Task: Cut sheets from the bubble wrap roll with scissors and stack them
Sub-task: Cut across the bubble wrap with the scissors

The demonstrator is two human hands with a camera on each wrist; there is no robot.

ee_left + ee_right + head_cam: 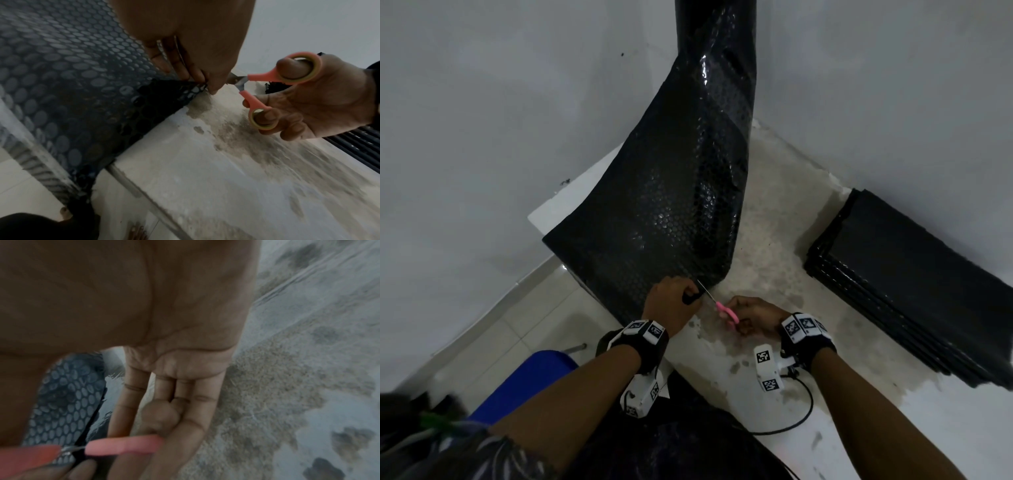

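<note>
A black bubble wrap roll (717,51) stands in the wall corner, and its loose sheet (654,212) runs down over the white table (859,428) and its front edge. My left hand (674,301) pinches the sheet's near edge (185,88) between fingertips. My right hand (753,317) holds pink scissors (726,313) with thumb and fingers through the loops (296,68). The blades (705,291) are parted at the sheet's edge, right beside the left fingers. A stack of cut black sheets (914,277) lies on the table to the right.
White walls close in at the back and both sides. The table top is worn and stained (767,240). Tiled floor (500,325) lies to the left, with a blue seat (527,383) near my lap. A black cable (801,411) loops on the table by my right wrist.
</note>
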